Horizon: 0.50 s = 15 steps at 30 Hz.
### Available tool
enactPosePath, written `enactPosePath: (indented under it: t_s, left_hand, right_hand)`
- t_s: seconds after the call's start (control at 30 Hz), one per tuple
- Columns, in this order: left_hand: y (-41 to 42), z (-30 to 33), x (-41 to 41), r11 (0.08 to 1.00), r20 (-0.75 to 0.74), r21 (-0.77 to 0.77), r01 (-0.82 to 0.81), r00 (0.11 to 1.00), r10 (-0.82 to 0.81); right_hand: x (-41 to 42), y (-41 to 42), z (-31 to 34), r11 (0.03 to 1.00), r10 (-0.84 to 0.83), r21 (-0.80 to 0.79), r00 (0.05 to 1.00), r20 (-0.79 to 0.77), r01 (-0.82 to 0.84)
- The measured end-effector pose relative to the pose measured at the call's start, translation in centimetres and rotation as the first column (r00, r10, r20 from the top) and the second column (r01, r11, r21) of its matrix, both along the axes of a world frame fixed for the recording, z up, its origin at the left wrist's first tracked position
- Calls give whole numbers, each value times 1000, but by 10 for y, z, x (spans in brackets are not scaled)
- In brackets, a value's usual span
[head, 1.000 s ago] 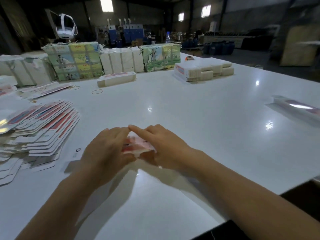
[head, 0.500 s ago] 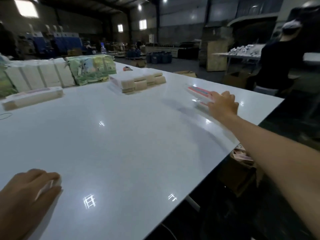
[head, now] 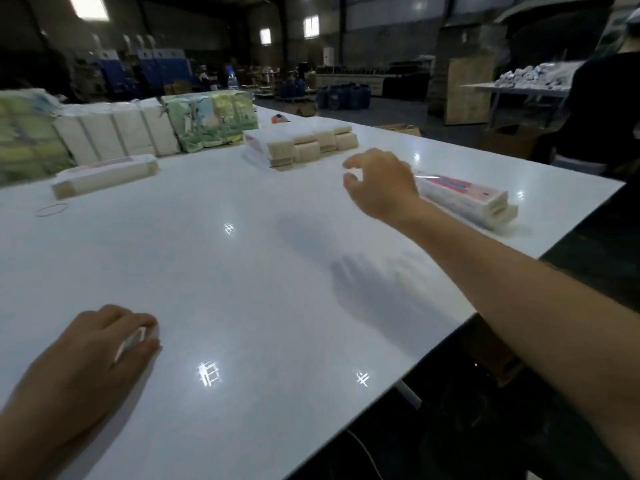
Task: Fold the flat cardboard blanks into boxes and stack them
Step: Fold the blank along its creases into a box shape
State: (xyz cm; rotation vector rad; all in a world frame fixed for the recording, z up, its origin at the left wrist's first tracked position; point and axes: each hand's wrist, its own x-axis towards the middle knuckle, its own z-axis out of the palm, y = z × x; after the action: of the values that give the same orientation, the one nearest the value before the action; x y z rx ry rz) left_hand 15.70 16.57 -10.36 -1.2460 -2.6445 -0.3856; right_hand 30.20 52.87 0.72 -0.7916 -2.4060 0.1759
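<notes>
The left hand [head: 86, 355] rests at the near left of the glossy white counter [head: 242, 271], fingers curled round a small white folded cardboard piece [head: 133, 341] of which only a sliver shows between them; whether it is a finished box cannot be told. The right hand [head: 381, 188] hangs above the counter toward the far right, fingers loosely spread and slightly hooked, holding nothing. Just beyond it, partly hidden by it, lies a long row of folded white boxes with pink and blue printed tops [head: 464, 199], near the counter's right edge.

The step in hand looks like stacking: the row at the right seems to be where finished boxes gather, and the empty right hand is apart from it, over bare counter. The next move probably calls for bringing the piece in the left hand across, or for the right hand to come to the near side and take it, then setting it flush against the end of the row without knocking its loose end boxes askew.

Farther off stand a low stack of pale boxes [head: 304, 147], a single long white bundle [head: 104, 174] at the left, and green printed packs [head: 211, 119] along the far edge.
</notes>
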Motion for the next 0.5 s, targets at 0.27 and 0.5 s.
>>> enactPosePath:
  t_s: [0.27,0.5]
  left_hand:
    - [-7,21,28,982,72,178,-66,996,54]
    - [-14,35,0,978,167,190,-81,985,49]
  right_hand:
    - [-82,-218,-60,786,618,-138,761,198,-603]
    - [-87,-221,-94,751,657,-82,728,196,-655]
